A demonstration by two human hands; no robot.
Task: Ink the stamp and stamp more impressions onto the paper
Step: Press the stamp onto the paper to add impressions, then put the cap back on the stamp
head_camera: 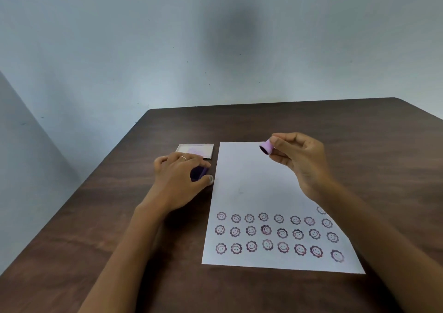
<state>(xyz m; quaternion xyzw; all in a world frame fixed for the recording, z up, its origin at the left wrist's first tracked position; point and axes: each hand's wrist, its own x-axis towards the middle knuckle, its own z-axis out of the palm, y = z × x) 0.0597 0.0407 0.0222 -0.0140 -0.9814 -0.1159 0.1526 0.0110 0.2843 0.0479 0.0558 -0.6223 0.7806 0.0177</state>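
Left hand [178, 178] lies palm-down on the dark wood table [359, 130], fingers curled over the purple ink pad [199, 172], thumb touching the left edge of the paper [249, 180]; a ring [183, 158] is on one finger, and a pale lid [195, 150] lies just beyond the fingers. Right hand [299, 159] is raised above the paper's far end, pinching the lilac stamp [266, 147] between thumb and fingertips, dark face tilted leftward. Rows of purple smiley-flower impressions [275, 232] fill the paper's near end.
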